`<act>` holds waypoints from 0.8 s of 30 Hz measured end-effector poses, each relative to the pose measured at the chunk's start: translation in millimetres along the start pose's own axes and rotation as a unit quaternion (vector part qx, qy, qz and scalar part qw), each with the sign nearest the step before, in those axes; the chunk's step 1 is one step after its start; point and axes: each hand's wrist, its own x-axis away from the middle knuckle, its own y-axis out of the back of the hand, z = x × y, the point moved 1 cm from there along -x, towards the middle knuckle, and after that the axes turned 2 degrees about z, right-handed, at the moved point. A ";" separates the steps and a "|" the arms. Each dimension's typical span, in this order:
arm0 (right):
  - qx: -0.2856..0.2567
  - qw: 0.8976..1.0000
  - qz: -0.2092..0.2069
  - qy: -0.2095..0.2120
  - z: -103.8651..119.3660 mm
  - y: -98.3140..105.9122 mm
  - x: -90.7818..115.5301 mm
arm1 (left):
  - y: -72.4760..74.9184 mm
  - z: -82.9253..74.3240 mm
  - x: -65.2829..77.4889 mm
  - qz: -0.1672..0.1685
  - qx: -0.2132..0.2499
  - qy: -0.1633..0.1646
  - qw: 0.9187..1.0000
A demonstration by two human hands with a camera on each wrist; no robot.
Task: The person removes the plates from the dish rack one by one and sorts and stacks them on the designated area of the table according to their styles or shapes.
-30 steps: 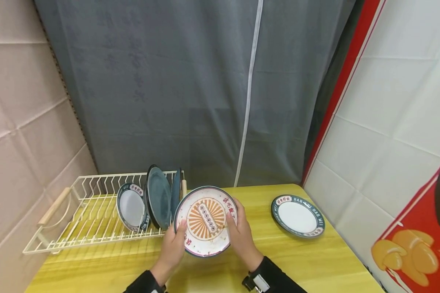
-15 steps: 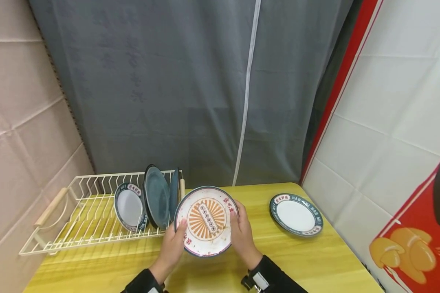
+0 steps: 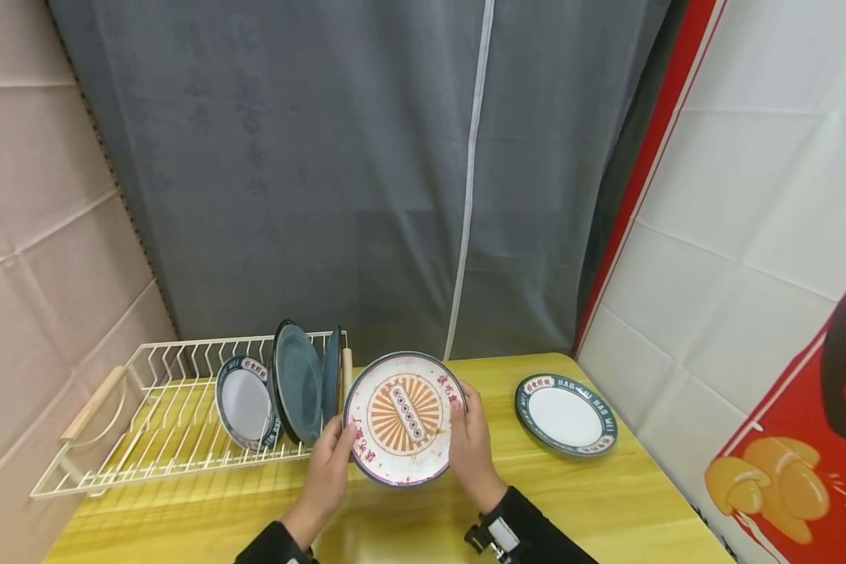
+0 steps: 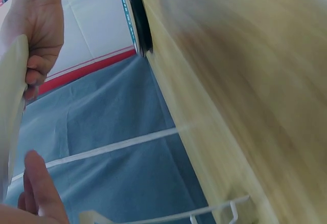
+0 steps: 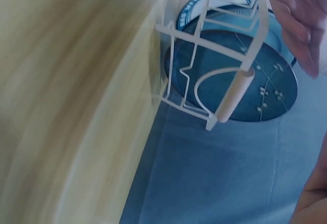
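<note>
R hand (image 3: 475, 450) clamped on plate (image 3: 407, 419) | L hand (image 3: 327, 471) thumb at rim, grip can't tell | chg: plate up/R a touch, L nearer edge → prob. R-led hold | pos: over worktop (image 3: 606, 489), R of rack (image 3: 93, 404)

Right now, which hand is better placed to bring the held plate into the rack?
Left, probably: the left hand grips the plate on the side nearer the rack; the right hand holds its far side.
</note>
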 end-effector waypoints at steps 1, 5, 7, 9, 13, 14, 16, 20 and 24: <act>-0.003 1.000 -0.006 0.001 0.3 1.8 -1.4 | 1.4 0.2 0.3 -0.005 -0.007 -0.005 1.000; -0.003 1.000 -0.028 -0.003 1.1 11.8 -8.4 | 8.3 0.4 0.9 -0.014 -0.009 -0.021 1.000; 0.000 0.999 -0.043 -0.013 1.3 18.5 -12.5 | 12.4 0.9 1.4 -0.019 -0.014 -0.025 0.999; 0.005 0.998 -0.063 -0.020 1.1 26.6 -17.3 | 16.8 2.3 2.1 -0.025 -0.026 -0.027 0.999; 0.017 0.994 -0.104 -0.025 0.9 45.0 -26.6 | 25.3 3.6 5.4 -0.040 -0.053 -0.023 0.998; 0.019 0.993 -0.116 -0.029 5.7 49.1 -28.2 | 27.5 3.6 6.7 -0.043 -0.066 -0.023 0.997; 0.026 0.990 -0.133 -0.038 5.4 59.5 -32.0 | 32.5 2.8 8.9 -0.050 -0.101 -0.019 0.994; 0.060 0.983 -0.163 -0.059 -2.6 82.7 -39.3 | 43.8 2.3 12.2 -0.062 -0.192 -0.023 0.979; 0.093 0.975 -0.182 -0.083 -22.4 107.0 -43.7 | 55.2 1.7 14.8 -0.078 -0.262 -0.074 0.959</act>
